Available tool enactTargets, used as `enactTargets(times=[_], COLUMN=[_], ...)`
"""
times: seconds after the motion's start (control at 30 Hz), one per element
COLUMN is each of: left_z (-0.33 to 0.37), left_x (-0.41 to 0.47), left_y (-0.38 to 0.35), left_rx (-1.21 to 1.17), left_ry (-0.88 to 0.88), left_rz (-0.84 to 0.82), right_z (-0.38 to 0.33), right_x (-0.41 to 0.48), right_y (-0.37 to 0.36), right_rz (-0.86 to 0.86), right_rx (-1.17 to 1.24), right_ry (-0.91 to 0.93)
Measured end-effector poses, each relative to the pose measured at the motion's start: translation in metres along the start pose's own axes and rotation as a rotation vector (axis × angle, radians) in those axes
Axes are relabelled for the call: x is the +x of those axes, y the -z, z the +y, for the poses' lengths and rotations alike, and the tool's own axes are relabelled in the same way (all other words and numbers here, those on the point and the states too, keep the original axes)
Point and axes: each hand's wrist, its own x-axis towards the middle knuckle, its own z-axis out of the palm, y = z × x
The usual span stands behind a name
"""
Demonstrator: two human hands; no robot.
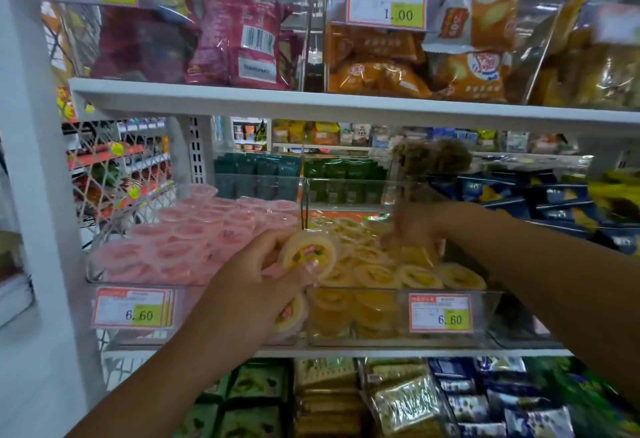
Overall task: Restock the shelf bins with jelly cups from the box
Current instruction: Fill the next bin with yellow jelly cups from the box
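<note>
Head-height view of a shop shelf carrying two clear bins side by side. The left bin [90,273] is heaped with pink jelly cups [194,240]. The right bin [493,302] holds yellow jelly cups [374,273], piled high at the front.

The left hand [256,278] is curled round a small stack of yellow cups [309,253] (at least two, one lid facing the camera). It holds them at the shelf front, just where the two bins meet. The right hand [415,226] reaches over the cups in the right bin. It is motion-blurred, so it is not possible to tell whether it grips a cup or lies flat. The box is out of view.

The step in hand is probably feeding yellow cups into the right bin. Doing it well likely means passing cups singly from left hand to right, laying them flat toward the back and keeping them off the pink side.

Room is tight. The upper shelf [311,100] hangs low over the bins, and the clear dividing walls [304,202] stand between them. The front pile already reaches the rim, so cups set there could slide off.
</note>
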Motion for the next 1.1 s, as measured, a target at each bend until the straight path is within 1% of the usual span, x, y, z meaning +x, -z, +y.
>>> enactTargets(times=[0.07,0.17,0.23,0.33,0.37,0.47,0.53,0.6,0.67,0.7,0.73,0.77,0.8,0.87,0.93,1.0,1.1], left_z=[0.001,0.002,0.002,0.002,0.002,0.001,0.001,0.002,0.005,0.008,0.011,0.015,0.018,0.024,0.026,0.026,0.025], left_x=[0.000,0.000,0.001,0.003,0.003,0.004,0.003,0.002,0.002,0.003,0.004,0.005,0.006,0.009,0.012,0.015,0.017], left_y=[-0.004,-0.005,-0.004,-0.002,-0.002,-0.004,-0.005,-0.007,-0.009,-0.011,-0.014,-0.017,-0.020,-0.027,-0.034,-0.038,-0.045], left_rx=[-0.007,-0.004,0.011,0.029,0.032,0.032,0.035,0.053,0.054,0.056,0.058,0.053,0.042,0.039,0.055,0.073,0.079], left_ry=[0.004,0.003,0.003,0.012,0.017,0.036,0.048,0.061,0.055,0.048,0.041,0.038,0.037,0.029,0.025,0.041,0.070], left_rz=[0.000,-0.004,-0.009,-0.016,-0.015,-0.008,-0.011,-0.016,-0.030,-0.041,-0.050,-0.060,-0.072,-0.096,-0.101,-0.102,-0.130], right_z=[0.000,0.006,0.016,0.026,0.027,0.025,0.025,0.027,0.027,0.026,0.023,0.018,0.012,0.002,-0.004,-0.003,-0.001], right_x=[-0.004,-0.011,-0.015,-0.018,-0.017,-0.016,-0.018,-0.024,-0.036,-0.045,-0.055,-0.066,-0.077,-0.093,-0.101,-0.105,-0.105], right_y=[0.000,0.008,0.014,0.009,0.005,-0.008,-0.011,-0.009,-0.002,0.002,0.006,0.009,0.010,0.010,0.008,0.007,0.001], right_rz=[-0.007,0.076,0.066,-0.032,-0.041,0.051,0.081,0.082,0.170,0.218,0.221,0.166,0.073,-0.070,-0.094,-0.087,-0.032], right_rx=[0.086,0.305,0.383,0.259,0.238,0.306,0.352,0.300,0.242,0.298,0.426,0.582,0.715,0.849,0.913,0.952,0.893], right_ry=[0.024,0.100,0.140,0.133,0.130,0.164,0.193,0.215,0.252,0.287,0.333,0.387,0.450,0.560,0.627,0.646,0.643])
